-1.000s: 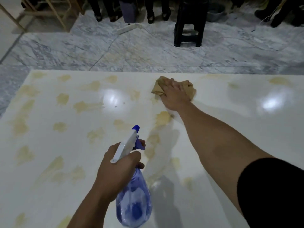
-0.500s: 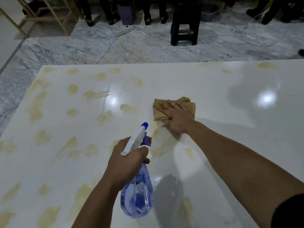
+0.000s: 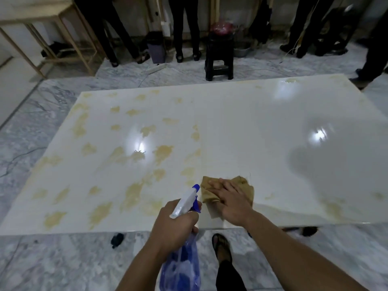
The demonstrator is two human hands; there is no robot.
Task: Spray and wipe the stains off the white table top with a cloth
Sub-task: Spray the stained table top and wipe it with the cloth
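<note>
Tan cloth (image 3: 227, 191) lies flat on the white worktop (image 3: 241, 131), close to its near edge, a bit right of centre. R hand (image 3: 233, 201) presses on it w/ fingers (image 3: 215, 185) straight and spread slightly apart, palm down, covering most of the cloth; cloth corners stick out left and far-right of the hand. L hand (image 3: 175, 224) grips the neck of a spray bottle (image 3: 181, 267), fingers curled tight round it, index at the blue trigger; white head w/ blue nozzle tip points away toward the worktop. Bottle body is clear-blue and hangs below the worktop edge, over the marble floor (image 3: 52, 261). Yellowish stains (image 3: 162, 153) cover the left half of the worktop; right half looks mostly clean and glossy, w/ a few faint marks near the right and far edges. Sandalled foot (image 3: 221, 246) on the floor just below. Black stool (image 3: 219, 57) beyond the far edge, several people's legs standing behind.
</note>
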